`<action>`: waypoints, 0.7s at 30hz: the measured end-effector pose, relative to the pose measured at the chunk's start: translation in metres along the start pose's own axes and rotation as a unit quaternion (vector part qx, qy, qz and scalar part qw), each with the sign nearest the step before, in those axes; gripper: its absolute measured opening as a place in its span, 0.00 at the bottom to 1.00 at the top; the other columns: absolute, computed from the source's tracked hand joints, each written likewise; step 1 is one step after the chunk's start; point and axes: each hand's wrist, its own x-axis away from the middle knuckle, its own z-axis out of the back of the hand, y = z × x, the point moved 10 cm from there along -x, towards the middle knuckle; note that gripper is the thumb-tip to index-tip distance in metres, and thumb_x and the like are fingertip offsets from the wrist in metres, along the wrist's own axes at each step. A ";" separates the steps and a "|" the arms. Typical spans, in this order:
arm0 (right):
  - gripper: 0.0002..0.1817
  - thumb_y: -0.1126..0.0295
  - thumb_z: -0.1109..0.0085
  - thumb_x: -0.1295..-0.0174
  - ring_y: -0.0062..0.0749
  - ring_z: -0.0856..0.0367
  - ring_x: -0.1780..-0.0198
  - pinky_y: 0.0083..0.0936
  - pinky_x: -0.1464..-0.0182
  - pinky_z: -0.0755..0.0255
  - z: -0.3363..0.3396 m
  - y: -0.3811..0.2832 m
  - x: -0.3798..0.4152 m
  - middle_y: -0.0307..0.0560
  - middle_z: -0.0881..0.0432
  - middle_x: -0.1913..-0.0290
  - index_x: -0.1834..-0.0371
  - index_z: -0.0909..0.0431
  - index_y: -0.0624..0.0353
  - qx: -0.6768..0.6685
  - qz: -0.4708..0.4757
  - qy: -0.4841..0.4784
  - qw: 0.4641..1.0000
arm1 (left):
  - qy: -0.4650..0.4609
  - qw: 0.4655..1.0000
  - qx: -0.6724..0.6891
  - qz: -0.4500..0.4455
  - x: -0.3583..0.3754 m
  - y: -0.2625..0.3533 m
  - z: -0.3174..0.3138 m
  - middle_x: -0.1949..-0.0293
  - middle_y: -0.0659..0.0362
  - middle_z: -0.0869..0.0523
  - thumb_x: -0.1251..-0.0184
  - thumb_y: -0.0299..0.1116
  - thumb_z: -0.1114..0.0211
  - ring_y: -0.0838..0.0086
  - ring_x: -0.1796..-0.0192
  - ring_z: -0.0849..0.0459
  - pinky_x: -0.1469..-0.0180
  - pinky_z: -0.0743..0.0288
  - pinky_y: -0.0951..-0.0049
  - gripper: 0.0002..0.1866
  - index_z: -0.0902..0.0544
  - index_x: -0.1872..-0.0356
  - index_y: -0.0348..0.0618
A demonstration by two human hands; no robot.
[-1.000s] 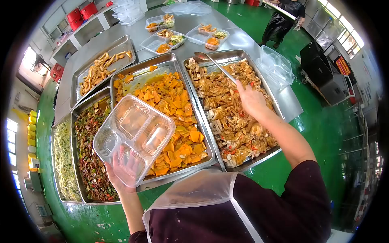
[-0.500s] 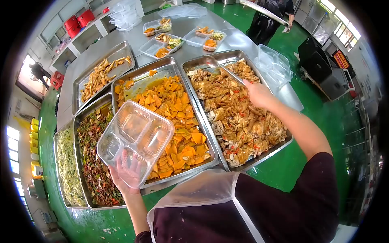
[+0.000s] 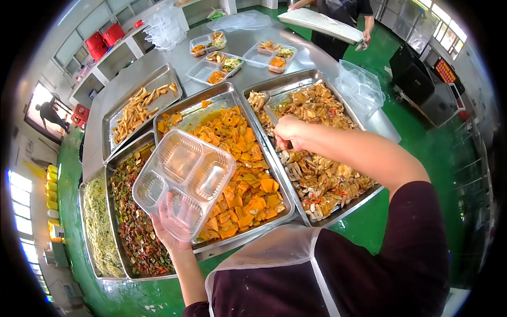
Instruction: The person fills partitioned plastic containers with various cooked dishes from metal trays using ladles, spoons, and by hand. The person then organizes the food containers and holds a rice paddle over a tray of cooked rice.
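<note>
My left hand holds an empty clear compartment container from below, tilted over the tray of orange sliced vegetable. My right hand is closed round the handle of a metal spoon over the tray of brown shredded food. The spoon's bowl lies in the food near that tray's far left corner. Left of the orange tray are a tray of dark chopped food with red bits and a tray of pale sprouts.
Behind are a tray of yellow-brown strips, filled containers, stacked empty containers and clear lids. A person across the table holds a white tray. Another person stands near the doorway.
My right hand and the spoon have moved left and nearer me, the spoon's bowl now in food at the tray's left side. The person across the table has moved the white tray further into view.
</note>
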 end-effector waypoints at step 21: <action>0.10 0.75 0.58 0.32 0.14 0.39 0.82 0.11 0.88 0.48 0.076 0.057 0.021 0.37 0.34 0.75 0.49 0.37 0.54 -0.251 0.058 -0.134 0.957 | -0.035 0.987 -0.110 0.116 -0.107 -0.059 -0.029 0.39 0.48 0.34 0.39 0.55 0.40 0.53 0.39 0.31 0.45 0.26 0.47 0.37 0.36 0.38 0.37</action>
